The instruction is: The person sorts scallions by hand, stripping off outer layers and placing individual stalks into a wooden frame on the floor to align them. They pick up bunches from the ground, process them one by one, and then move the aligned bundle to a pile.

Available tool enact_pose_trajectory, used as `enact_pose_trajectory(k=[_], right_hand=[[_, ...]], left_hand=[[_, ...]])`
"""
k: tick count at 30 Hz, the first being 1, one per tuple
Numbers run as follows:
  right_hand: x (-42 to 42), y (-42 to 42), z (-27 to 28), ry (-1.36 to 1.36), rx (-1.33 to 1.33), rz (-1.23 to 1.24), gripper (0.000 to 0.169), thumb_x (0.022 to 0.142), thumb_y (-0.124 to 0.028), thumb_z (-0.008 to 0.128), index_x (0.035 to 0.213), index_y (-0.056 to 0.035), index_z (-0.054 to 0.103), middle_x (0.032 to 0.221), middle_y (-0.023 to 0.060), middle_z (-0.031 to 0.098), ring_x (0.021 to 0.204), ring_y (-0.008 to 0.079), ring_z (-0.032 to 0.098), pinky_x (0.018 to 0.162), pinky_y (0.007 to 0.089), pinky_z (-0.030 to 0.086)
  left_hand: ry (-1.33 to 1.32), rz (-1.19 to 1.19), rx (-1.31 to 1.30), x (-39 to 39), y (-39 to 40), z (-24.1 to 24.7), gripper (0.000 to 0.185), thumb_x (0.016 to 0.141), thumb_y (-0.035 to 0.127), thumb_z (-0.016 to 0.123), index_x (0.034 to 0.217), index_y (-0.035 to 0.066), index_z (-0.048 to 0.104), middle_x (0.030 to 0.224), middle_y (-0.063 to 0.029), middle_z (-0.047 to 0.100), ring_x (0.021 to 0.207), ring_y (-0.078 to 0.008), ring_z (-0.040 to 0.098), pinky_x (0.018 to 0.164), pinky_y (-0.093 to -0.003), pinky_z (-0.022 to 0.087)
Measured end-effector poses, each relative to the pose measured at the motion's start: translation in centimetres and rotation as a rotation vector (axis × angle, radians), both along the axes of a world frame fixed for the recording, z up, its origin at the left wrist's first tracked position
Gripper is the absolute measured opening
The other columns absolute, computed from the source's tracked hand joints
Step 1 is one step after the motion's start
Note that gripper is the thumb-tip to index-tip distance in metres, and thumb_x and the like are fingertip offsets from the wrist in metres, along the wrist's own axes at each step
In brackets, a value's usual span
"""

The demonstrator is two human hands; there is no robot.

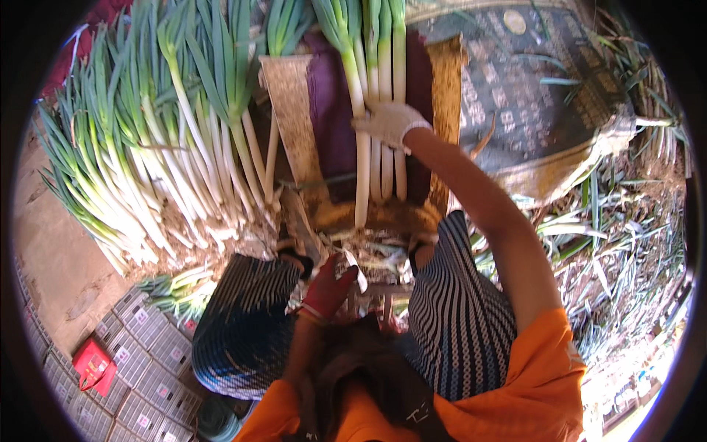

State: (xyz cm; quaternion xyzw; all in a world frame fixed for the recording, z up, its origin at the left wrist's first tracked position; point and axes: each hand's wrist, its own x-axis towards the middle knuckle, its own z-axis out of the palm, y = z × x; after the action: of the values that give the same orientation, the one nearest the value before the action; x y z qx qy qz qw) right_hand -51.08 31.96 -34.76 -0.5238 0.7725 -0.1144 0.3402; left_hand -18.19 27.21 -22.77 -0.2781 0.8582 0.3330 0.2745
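My right hand [389, 124], in a pale glove, grips the white stalk of a long green onion [362, 182] whose root end reaches lower than those beside it. Several more long green onions [386, 177] lie side by side under and beside that hand, on a dark purple cloth [331, 121] over a worn wooden stand. Lower down, between my knees, is my left hand [328, 290] in a red glove with dark fingertips. A thin pale strip [356, 271] shows at its fingers; whether the hand holds it I cannot tell.
A thick row of long green onions [182, 149] leans at the left. Stacked grey crates [149, 353] and a red bag [95, 364] stand lower left. A printed dark sack [530, 88] lies at the right, above scattered leaf trimmings [618, 259]. A coil of green twine [218, 420] is near the bottom.
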Motion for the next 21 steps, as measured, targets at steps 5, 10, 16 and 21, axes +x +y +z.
enact_pose_trajectory(k=[5, 10, 16, 21], right_hand=[[-1.0, -0.1, -1.5, -0.271, 0.077, -0.442, 0.066, 0.085, -0.057, 0.051, 0.118, 0.0001, 0.054, 0.089, 0.0276, 0.065, 0.086, 0.0398, 0.065, 0.078, 0.0451, 0.051], [-0.4, -0.8, 0.0, -0.285, 0.064, -0.393, 0.07, 0.09, -0.062, 0.039, 0.128, -0.0035, 0.051, 0.096, 0.0267, 0.065, 0.092, 0.0405, 0.064, 0.083, 0.0452, 0.05], [-1.3, 0.9, 0.0, -0.389, -0.064, -0.489, 0.07, 0.093, -0.064, 0.03, 0.124, -0.0067, 0.056, 0.102, 0.0266, 0.063, 0.095, 0.0399, 0.062, 0.084, 0.0461, 0.049], [-0.5, 0.6, -2.4, -0.225, -0.182, -0.392, 0.044, 0.094, -0.042, 0.044, 0.125, -0.0128, 0.054, 0.083, 0.0177, 0.066, 0.073, 0.0299, 0.066, 0.071, 0.0408, 0.053]], left_hand=[[0.407, 0.426, -0.064, -10.1, -4.2, -1.3, 0.041, 0.087, 0.025, 0.066, 0.12, 0.004, 0.055, 0.112, -0.0176, 0.062, 0.098, -0.0263, 0.064, 0.081, -0.0344, 0.05], [0.267, 0.747, 0.104, -16.4, -1.2, -10.7, 0.048, 0.086, 0.018, 0.068, 0.126, 0.001, 0.049, 0.11, -0.0136, 0.06, 0.095, -0.0208, 0.061, 0.08, -0.0311, 0.049], [0.443, 0.854, 0.17, -15.4, -2.9, -6.9, 0.04, 0.089, 0.021, 0.065, 0.12, 0.001, 0.053, 0.077, -0.0055, 0.06, 0.057, -0.0135, 0.055, 0.05, -0.0266, 0.044], [0.643, 0.884, 0.48, -18.7, -4.3, 0.1, 0.02, 0.09, 0.02, 0.064, 0.105, 0.007, 0.062, 0.06, 0.002, 0.055, 0.046, -0.0044, 0.047, 0.041, -0.0218, 0.036]])
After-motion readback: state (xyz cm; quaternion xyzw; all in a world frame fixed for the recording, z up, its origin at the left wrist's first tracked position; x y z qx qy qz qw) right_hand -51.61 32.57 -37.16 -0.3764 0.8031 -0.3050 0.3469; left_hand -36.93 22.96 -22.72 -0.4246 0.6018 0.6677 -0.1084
